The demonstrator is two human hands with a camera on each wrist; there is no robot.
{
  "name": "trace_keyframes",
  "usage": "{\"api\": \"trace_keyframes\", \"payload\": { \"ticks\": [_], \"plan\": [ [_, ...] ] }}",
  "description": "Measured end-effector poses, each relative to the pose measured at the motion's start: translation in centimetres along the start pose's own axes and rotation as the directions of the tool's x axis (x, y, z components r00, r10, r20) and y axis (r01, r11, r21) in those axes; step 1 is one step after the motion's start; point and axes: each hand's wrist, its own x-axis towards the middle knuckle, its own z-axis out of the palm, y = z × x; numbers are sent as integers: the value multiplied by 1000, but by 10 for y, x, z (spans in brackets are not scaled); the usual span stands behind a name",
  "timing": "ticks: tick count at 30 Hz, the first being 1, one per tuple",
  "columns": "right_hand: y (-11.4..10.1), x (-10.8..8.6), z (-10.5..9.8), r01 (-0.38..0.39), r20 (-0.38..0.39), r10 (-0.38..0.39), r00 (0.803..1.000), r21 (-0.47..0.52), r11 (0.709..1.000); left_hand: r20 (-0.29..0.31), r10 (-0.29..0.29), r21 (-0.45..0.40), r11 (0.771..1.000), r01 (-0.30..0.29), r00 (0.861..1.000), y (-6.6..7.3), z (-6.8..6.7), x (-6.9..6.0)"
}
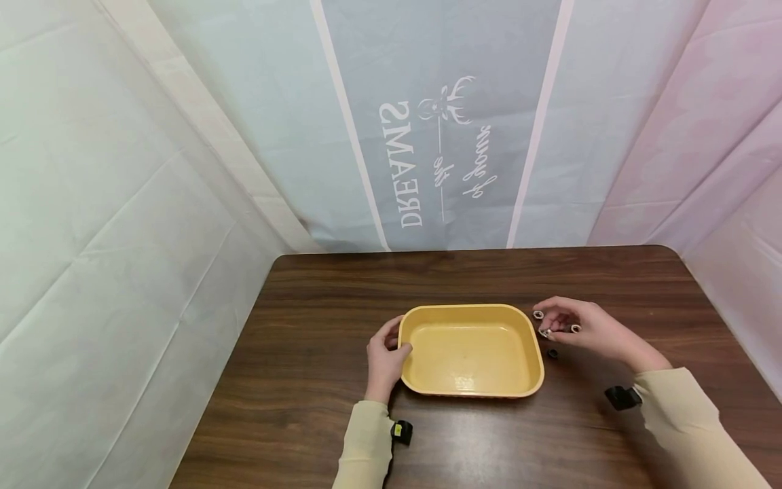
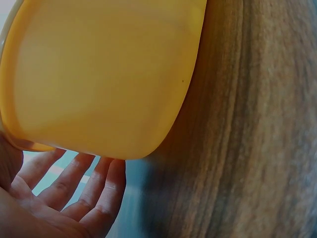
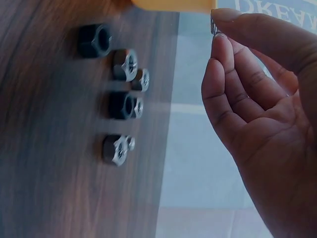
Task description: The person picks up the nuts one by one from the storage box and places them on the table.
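Note:
A shallow yellow plastic tub [image 1: 470, 356] with rounded corners stands on the table, nothing inside it. My left hand [image 1: 383, 363] grips its left end, thumb over the rim and fingers against the outer wall, as the left wrist view also shows. Just off the tub's right end, my right hand [image 1: 589, 331] pinches a small silver metal nut [image 3: 214, 22] between thumb and fingertip. Under and beside that hand lie several loose nuts, among them a black nut [image 3: 94, 41], a silver nut [image 3: 125, 65], another black nut [image 3: 121, 105] and a silver nut [image 3: 115, 149].
The dark wood-grain table [image 1: 305, 353] ends at a hanging printed cloth [image 1: 440, 41] behind the tub. Pale cloth walls [image 1: 122, 238] rise at the left and right sides. Each wrist carries a small black device [image 1: 622, 398].

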Motion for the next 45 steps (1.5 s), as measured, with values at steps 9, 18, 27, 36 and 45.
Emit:
{"api": "trace_keyframes", "payload": {
  "ticks": [9, 18, 27, 36, 45],
  "plan": [
    [14, -19, 0, -7, -23, 7, 1000, 7, 1000, 3, -1, 9, 1000, 1, 1000, 0, -1, 0],
    [33, -37, 8, -9, -45, 10, 999, 24, 1000, 6, 5, 21, 1000, -5, 1000, -2, -3, -1],
    [47, -48, 15, -72, -40, 73, 997, 28, 997, 14, 2, 19, 1000, -3, 1000, -3, -3, -1],
    [47, -50, 18, -52, -71, 52, 996, 3, 999, 15, 12, 12, 1000, -12, 1000, -2, -2, 0],
    [46, -49, 19, -53, -75, 52, 996, -8, 999, 2, 24, 50, 998, -24, 1000, -1, -2, 1]
  ]
}}
